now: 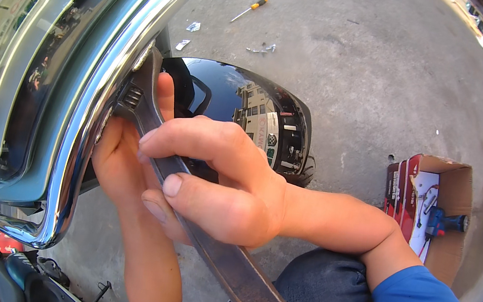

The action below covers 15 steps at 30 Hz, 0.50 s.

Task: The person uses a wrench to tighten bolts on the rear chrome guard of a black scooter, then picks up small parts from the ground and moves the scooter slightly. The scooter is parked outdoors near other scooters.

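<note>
and here i have the right hand [237,181] wrapped around a worn adjustable wrench [235,275], thumb and fingers pressed along its shaft. the wrench runs on a slant, its head far and left against the inner side of a curved chrome bar [86,121], its holed end near and to the right; whether its jaws bite on a fastener, i can't tell from here. over to the left hand [122,158]: it's tucked in under the wrench head, close beside the chrome bar, one finger showing past the tool, and what it grasps, if anything, i can't make out. left of the bar i've got a pale blue panel [69,97] and a big clear cover [5,78] full of reflections. just beyond the hands, a glossy black curved fender [220,85] mirrors a building. far out on the grey floor [368,95], a yellow-handled screwdriver [251,9] lies among small scraps [193,26]. on the right, an open cardboard box [456,183], with a blue-and-black power drill [448,222] inside.
</note>
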Motion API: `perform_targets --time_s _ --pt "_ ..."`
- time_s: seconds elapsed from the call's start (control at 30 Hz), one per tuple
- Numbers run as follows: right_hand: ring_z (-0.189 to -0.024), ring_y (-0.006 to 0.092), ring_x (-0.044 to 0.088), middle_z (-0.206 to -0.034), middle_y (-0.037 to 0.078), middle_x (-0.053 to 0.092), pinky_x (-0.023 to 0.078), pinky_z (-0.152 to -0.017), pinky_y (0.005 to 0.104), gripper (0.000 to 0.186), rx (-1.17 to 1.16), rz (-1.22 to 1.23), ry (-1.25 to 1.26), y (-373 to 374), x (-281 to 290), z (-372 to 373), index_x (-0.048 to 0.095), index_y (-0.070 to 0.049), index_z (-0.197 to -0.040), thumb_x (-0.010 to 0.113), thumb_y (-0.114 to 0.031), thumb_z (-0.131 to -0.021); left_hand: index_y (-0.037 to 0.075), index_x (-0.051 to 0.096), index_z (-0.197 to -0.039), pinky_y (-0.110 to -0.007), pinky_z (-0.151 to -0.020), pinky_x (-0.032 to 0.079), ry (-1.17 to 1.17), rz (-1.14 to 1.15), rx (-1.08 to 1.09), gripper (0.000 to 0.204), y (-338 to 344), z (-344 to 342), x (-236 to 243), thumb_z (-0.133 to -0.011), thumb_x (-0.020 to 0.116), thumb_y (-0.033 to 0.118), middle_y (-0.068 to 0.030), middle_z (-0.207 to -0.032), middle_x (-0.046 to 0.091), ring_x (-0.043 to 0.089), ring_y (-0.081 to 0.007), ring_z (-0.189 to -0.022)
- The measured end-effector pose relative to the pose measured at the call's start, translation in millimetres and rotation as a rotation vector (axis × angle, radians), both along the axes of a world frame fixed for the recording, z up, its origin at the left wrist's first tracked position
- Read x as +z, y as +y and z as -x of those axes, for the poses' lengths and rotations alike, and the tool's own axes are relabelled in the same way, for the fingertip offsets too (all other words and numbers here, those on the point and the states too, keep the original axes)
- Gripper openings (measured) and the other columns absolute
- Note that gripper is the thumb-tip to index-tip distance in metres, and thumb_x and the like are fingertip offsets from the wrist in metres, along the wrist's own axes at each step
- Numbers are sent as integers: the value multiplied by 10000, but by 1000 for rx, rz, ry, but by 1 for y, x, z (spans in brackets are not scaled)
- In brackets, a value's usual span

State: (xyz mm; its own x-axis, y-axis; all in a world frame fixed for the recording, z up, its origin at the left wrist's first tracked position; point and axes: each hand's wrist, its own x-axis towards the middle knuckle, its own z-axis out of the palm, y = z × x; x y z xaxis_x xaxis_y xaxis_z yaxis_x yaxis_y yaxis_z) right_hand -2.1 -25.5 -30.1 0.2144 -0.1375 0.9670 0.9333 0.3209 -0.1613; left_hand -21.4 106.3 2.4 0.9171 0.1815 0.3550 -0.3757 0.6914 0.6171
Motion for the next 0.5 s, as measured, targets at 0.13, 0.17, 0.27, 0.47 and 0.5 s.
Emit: perform_targets --time_s 0.13,0.17,0.27,0.47,0.5 --pt "-772 254 645 -1229 317 542 573 -678 359 535 33 -44 16 0 4 2 465 -52 -1212 806 77 -820 28 532 -1449 -458 -1156 508 7 67 -91 413 0 0 -1 -1128 375 235 -181 -1419 620 648 -302 -1266" --pt "-776 260 648 -1231 316 540 574 -680 363 533 55 -84 65 -1 5 3 467 -53 -1211 807 74 -821 30 532 -1451 -458 -1155 509 56 145 -80 414 -1 2 0 -1128 379 239 -183 -1423 618 647 -305 -1268" --pt "-794 281 661 -1231 314 547 579 -693 373 518 38 -60 85 -6 10 5 476 -55 -1202 813 58 -826 31 535 -1451 -464 -1179 485 80 112 -50 417 -6 7 2 -1131 376 247 -194 -1416 622 647 -306 -1270" --pt "-877 311 715 -1189 291 638 606 -737 386 411 -55 24 198 -21 17 14 538 -52 -1129 816 9 -833 14 542 -1431 -459 -1155 505 102 120 -31 399 -7 3 5 -1130 382 222 -198 -1370 649 664 -300 -1242" --pt "-853 298 710 -1144 268 647 602 -716 374 371 -101 7 209 -21 19 15 551 -45 -1074 807 11 -813 11 542 -1429 -461 -1150 510 133 113 -6 396 -7 5 5 -1130 384 217 -200 -1369 649 667 -303 -1239"
